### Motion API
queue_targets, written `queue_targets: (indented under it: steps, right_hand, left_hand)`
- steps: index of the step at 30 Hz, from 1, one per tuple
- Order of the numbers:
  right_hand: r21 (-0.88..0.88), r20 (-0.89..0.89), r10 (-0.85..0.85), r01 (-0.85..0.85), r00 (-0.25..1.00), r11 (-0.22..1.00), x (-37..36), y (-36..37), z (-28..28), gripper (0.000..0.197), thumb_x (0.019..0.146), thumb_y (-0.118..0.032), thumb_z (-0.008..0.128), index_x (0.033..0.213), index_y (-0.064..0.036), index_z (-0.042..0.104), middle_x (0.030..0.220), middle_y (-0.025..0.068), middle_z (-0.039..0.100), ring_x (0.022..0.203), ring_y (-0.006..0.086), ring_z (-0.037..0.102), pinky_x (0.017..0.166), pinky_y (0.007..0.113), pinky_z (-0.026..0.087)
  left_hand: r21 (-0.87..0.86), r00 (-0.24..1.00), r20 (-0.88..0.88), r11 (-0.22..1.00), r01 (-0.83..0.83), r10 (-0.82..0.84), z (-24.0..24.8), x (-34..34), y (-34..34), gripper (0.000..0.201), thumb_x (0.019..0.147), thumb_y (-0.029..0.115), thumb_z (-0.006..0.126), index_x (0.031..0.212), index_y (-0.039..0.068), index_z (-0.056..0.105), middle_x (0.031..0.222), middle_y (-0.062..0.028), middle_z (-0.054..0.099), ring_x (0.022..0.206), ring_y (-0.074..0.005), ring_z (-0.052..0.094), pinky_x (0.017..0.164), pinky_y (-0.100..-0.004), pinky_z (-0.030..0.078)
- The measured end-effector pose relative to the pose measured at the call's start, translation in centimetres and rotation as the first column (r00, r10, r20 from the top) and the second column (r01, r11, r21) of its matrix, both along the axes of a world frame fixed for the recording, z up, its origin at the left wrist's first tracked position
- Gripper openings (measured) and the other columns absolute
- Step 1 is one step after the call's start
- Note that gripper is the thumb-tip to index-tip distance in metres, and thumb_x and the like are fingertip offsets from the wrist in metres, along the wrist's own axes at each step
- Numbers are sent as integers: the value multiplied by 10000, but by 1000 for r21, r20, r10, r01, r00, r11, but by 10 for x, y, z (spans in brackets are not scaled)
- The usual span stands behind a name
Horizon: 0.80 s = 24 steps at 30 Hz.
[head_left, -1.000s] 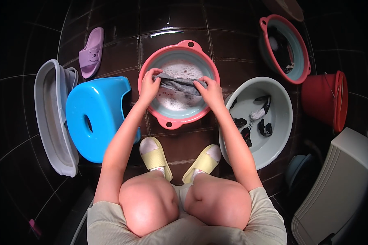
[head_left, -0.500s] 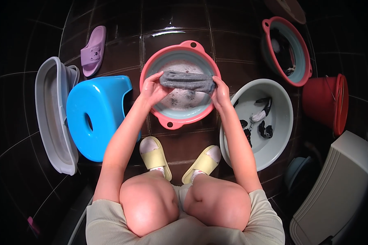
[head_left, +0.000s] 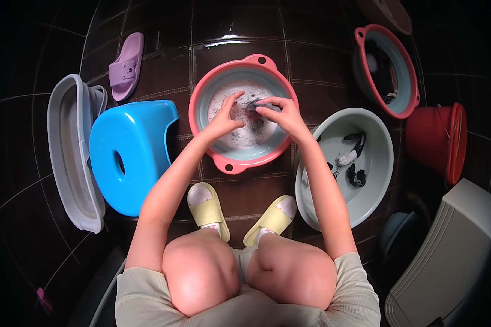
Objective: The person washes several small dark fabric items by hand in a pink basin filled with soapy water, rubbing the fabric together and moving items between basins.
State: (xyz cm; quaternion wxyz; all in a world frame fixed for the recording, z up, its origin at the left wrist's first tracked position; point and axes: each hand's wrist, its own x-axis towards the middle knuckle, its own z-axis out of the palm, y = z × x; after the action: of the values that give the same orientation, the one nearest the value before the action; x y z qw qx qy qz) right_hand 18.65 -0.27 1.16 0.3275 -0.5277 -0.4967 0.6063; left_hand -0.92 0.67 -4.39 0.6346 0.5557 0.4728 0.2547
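A pink-rimmed basin (head_left: 200, 92) of foamy, sudsy water stands on the floor in front of my feet. Over the suds, my right hand (head_left: 282, 115) pinches a dark grey sock (head_left: 253, 105), bunched up and partly hidden by the fingers. My left hand (head_left: 226, 119) is just left of it, fingers curved and spread apart, with nothing held in them. A gap shows between the left fingertips and the sock.
A pale basin (head_left: 384, 180) with several dark and white pieces of cloth sits right. Beyond are another pink-rimmed basin (head_left: 360, 37) and a red bucket (head_left: 428, 131). At left stand a blue stool (head_left: 106, 147), a grey tub (head_left: 57, 158) and a purple slipper (head_left: 124, 73).
The grey sock was stretched between both hands above the basin. My left hand has let go and opened; the sock is now bunched lower, at the suds, in my right hand.
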Motion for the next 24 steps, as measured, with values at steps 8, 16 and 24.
queue_targets:
  steps: [8, 16, 24]
  right_hand:
    - [35, 115, -166, 163, 979, 986, 6, 9, -9, 311, 726, -199, 679, 964, -7, 618, 847, 28, 613, 760, 82, 520, 705, 230, 436]
    - [-240, -192, -306, 258, 933, 936, -10, -3, -40, 231, 859, -286, 531, 819, -66, 585, 732, -43, 522, 705, 32, 458, 636, 177, 372]
    - [-308, -181, -284, 220, 942, 926, -16, -3, -39, 181, 854, -258, 536, 825, -81, 559, 853, -33, 552, 743, 35, 472, 644, 180, 366]
  left_hand:
    - [-135, 964, 250, 983, 125, -88, 25, 12, 14, 166, 766, 89, 613, 904, 13, 561, 860, -21, 586, 841, -75, 542, 685, -227, 450]
    - [-389, 950, 252, 918, -78, 187, 27, 4, 11, 183, 833, 213, 555, 926, 123, 426, 871, 25, 494, 728, -49, 494, 610, -212, 434]
    - [-279, 844, 235, 865, -417, 482, 16, 10, 18, 116, 896, 209, 452, 893, 107, 398, 769, 17, 421, 680, -66, 413, 618, -212, 386]
